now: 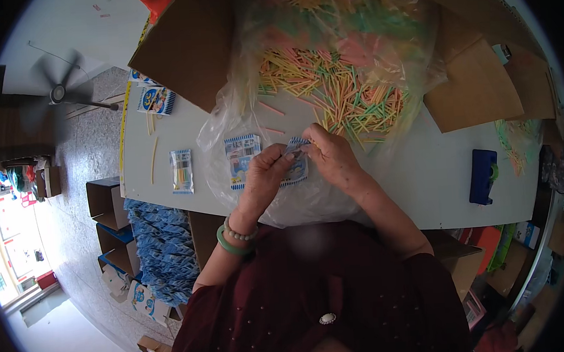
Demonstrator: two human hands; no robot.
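Note:
Both hands pinch a small blue-and-white plastic packet (pixel 299 170) at its upper edge, just above the table. My left hand (pixel 266 174) is closed on its left side, with a green bangle and a beaded bracelet at the wrist. My right hand (pixel 334 158) grips the top right, fingertips pressed together. Another flat blue-and-white packet (pixel 243 154) lies left of my left hand. Farther left lies a clear-fronted packet (pixel 182 172) with thin coloured sticks showing inside. Beyond my hands, a heap of thin pastel sticks (pixel 355 100) spills from a large clear plastic bag (pixel 227 118).
Loose sticks (pixel 154 159) and a stack of packets (pixel 156 101) lie on the table's left side. A blue tape dispenser (pixel 483 176) stands at the right. Cardboard flaps (pixel 477 86) flank the bag. Below the left edge, a box holds many blue packets (pixel 162 248). A fan (pixel 58 94) stands far left.

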